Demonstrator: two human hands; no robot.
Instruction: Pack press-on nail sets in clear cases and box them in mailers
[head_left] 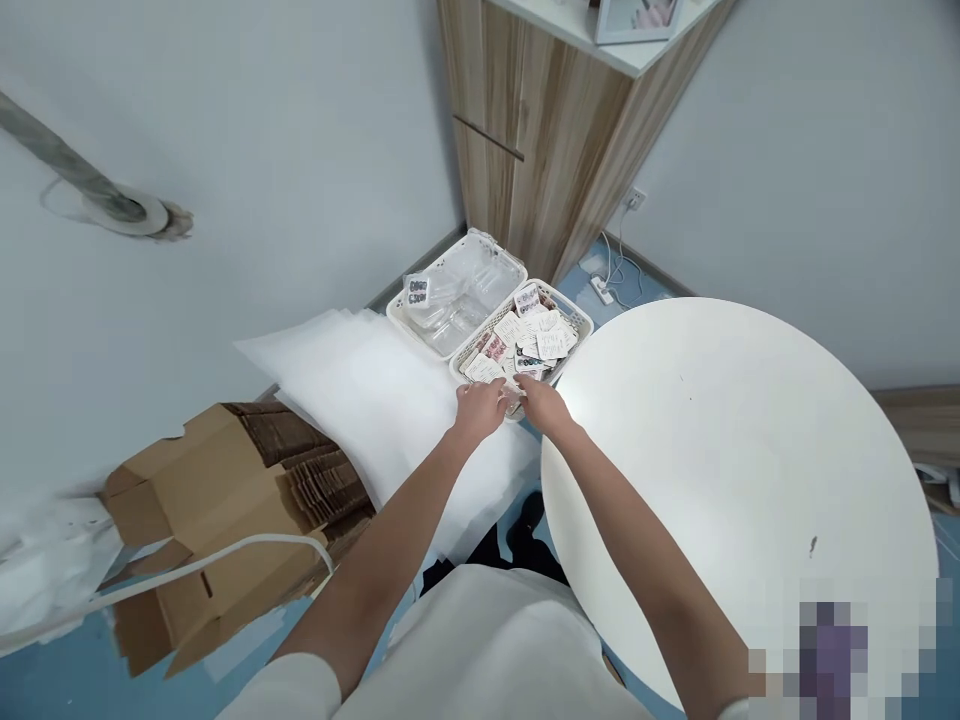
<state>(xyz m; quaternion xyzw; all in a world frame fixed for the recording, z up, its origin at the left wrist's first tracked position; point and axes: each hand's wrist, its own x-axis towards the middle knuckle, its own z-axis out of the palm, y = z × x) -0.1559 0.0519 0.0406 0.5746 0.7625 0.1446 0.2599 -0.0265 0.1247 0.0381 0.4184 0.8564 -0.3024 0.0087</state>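
Observation:
My left hand (480, 407) and my right hand (541, 402) reach side by side to the near rim of a white slatted basket (579, 322) filled with several small printed cards (534, 335). The fingers of both hands curl down at the basket's near edge, close together, and what they grip is hidden. A second white basket (491, 248) stands just behind and left of it, holding clear plastic packets (457, 290) and one small printed packet (417, 290).
A round white table (742, 470) lies to the right. White foam sheets (360, 390) are stacked under the baskets, on the left. Flattened and open cardboard boxes (225, 520) sit at the lower left. A wooden cabinet (547, 130) stands behind, with a power strip (602, 290) on the blue floor.

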